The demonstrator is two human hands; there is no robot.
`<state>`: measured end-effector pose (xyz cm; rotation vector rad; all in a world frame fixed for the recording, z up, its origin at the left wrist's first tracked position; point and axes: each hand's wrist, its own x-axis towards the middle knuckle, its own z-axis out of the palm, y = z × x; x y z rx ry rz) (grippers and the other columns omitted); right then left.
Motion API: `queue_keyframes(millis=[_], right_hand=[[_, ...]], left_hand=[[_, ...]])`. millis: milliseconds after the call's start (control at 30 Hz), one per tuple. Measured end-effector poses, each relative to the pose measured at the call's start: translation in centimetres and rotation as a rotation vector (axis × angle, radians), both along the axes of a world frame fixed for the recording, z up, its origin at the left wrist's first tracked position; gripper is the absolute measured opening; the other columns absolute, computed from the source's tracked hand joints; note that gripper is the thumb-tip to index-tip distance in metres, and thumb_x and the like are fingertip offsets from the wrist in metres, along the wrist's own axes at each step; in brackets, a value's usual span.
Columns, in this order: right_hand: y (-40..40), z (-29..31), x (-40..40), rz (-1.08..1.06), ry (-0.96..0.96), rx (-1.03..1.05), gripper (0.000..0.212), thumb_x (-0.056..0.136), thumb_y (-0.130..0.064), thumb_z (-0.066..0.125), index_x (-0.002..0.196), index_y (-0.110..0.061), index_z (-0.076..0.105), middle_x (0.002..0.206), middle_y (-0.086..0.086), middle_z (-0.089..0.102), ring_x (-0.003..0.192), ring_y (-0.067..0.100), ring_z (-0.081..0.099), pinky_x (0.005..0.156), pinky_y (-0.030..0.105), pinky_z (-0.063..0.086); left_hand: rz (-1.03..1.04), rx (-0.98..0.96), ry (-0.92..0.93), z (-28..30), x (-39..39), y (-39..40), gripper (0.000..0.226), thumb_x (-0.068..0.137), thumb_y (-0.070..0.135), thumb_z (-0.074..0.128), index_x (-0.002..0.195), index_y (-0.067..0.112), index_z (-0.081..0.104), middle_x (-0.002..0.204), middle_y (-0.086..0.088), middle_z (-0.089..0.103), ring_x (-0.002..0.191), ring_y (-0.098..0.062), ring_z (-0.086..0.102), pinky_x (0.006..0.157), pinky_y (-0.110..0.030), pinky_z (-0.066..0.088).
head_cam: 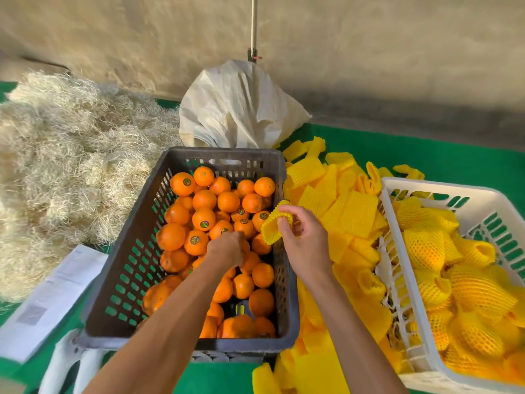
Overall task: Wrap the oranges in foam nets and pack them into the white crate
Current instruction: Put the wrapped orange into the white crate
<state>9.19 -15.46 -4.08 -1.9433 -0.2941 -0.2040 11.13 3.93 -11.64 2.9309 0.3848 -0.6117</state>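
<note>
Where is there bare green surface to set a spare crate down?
Bare green mat lies at far right, bordered by the white crate, the loose foam nets and the wall. A smaller strip lies under the dark crate. Straw, papers and the white sack crowd the left and back.

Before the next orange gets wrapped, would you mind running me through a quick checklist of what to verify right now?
1. Foam net in hand: ok. The right hand pinches a yellow foam net above the dark crate's right edge.
2. Net opened ready for fruit: cannot tell; it looks bent, its mouth unclear.
3. Orange secured: cannot tell. The left hand reaches down among the oranges in the dark crate, fingers hidden.
4. Supply of loose oranges: ok, many left.
5. Spare nets: ok, a pile of nets lies between the crates.
6. Room in the white crate: ok, wrapped fruit sits below its far rim.
</note>
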Motion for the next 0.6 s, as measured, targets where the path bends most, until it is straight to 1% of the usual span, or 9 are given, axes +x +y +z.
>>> queue_keyframes(millis=[100,167,200,267,333,400,467,533,600], right_hand=[[0.1,0.6,0.1,-0.026,0.04,0.014,0.034,0.099,-0.033,0.063,0.133,-0.03,0.06,0.119,-0.015,0.061,0.106,0.001,0.058,0.082,0.011,0.048],[-0.1,1.3,0.1,-0.073,0.007,0.009,0.033,0.099,-0.03,0.062,0.132,-0.025,0.063,0.117,-0.011,0.062,0.103,0.002,0.059,0.081,0.012,0.049],[-0.2,1.7,0.2,-0.106,-0.026,-0.001,0.029,0.099,-0.028,0.062,0.128,-0.022,0.067,0.115,-0.008,0.063,0.099,0.005,0.06,0.082,0.016,0.05],[-0.4,2.4,0.1,-0.193,-0.073,-0.045,0.025,0.099,-0.026,0.063,0.119,-0.015,0.071,0.109,0.0,0.062,0.092,0.011,0.059,0.077,0.011,0.047],[-0.6,3.0,0.1,-0.271,-0.09,-0.107,0.025,0.097,-0.029,0.066,0.114,-0.011,0.072,0.105,0.005,0.059,0.085,0.013,0.055,0.069,0.004,0.039],[-0.8,3.4,0.0,-0.3,-0.07,-0.16,0.027,0.095,-0.033,0.068,0.11,-0.011,0.072,0.104,0.006,0.056,0.082,0.015,0.054,0.065,0.01,0.036],[-1.1,3.6,-0.1,-0.274,-0.048,-0.187,0.026,0.094,-0.033,0.07,0.108,-0.012,0.072,0.105,0.007,0.057,0.085,0.017,0.056,0.067,0.019,0.035],[-1.5,3.6,-0.2,-0.206,-0.03,-0.155,0.02,0.091,-0.024,0.074,0.108,-0.013,0.072,0.105,0.005,0.061,0.091,0.019,0.06,0.073,0.024,0.041],[-1.8,3.6,-0.3,-0.119,0.034,-0.096,0.025,0.09,-0.014,0.074,0.114,-0.016,0.071,0.111,0.003,0.066,0.102,0.018,0.062,0.086,0.029,0.049]], left_hand=[[0.165,-0.259,-0.252,3.5,-0.1,-0.1,0.048,0.085,0.039,0.08,0.12,0.014,0.058,0.111,-0.008,0.066,0.095,-0.027,0.066,0.072,-0.04,0.057],[0.296,-0.609,-0.474,6.4,-1.2,-0.3,0.044,0.077,0.052,0.085,0.09,0.017,0.062,0.083,-0.003,0.065,0.069,-0.017,0.062,0.057,-0.036,0.051],[0.358,-0.817,-0.565,8.1,-2.0,-0.5,0.045,0.072,0.059,0.085,0.084,0.021,0.066,0.078,0.001,0.068,0.067,-0.015,0.062,0.055,-0.034,0.051],[0.465,-1.322,-0.586,11.1,-3.7,-1.4,0.042,0.066,0.066,0.086,0.093,0.035,0.077,0.098,0.013,0.077,0.096,-0.012,0.071,0.069,-0.03,0.061],[0.42,-1.716,-0.411,12.8,-5.0,-2.4,0.056,0.071,0.065,0.085,0.118,0.037,0.074,0.131,0.007,0.071,0.125,-0.021,0.065,0.089,-0.034,0.062],[0.352,-1.851,-0.266,13.4,-5.9,-3.8,0.073,0.076,0.063,0.082,0.137,0.028,0.064,0.141,-0.005,0.065,0.131,-0.027,0.062,0.101,-0.042,0.057],[0.335,-1.87,-0.2,13.7,-6.2,-5.3,0.084,0.075,0.061,0.083,0.144,0.02,0.057,0.142,-0.01,0.065,0.132,-0.029,0.062,0.107,-0.046,0.052],[0.359,-1.86,-0.191,13.8,-6.4,-6.6,0.083,0.076,0.058,0.08,0.144,0.017,0.056,0.138,-0.009,0.068,0.128,-0.027,0.064,0.104,-0.042,0.052],[0.401,-1.826,-0.215,13.7,-6.3,-7.4,0.081,0.073,0.059,0.079,0.141,0.018,0.059,0.132,-0.007,0.071,0.124,-0.024,0.067,0.102,-0.039,0.054]])
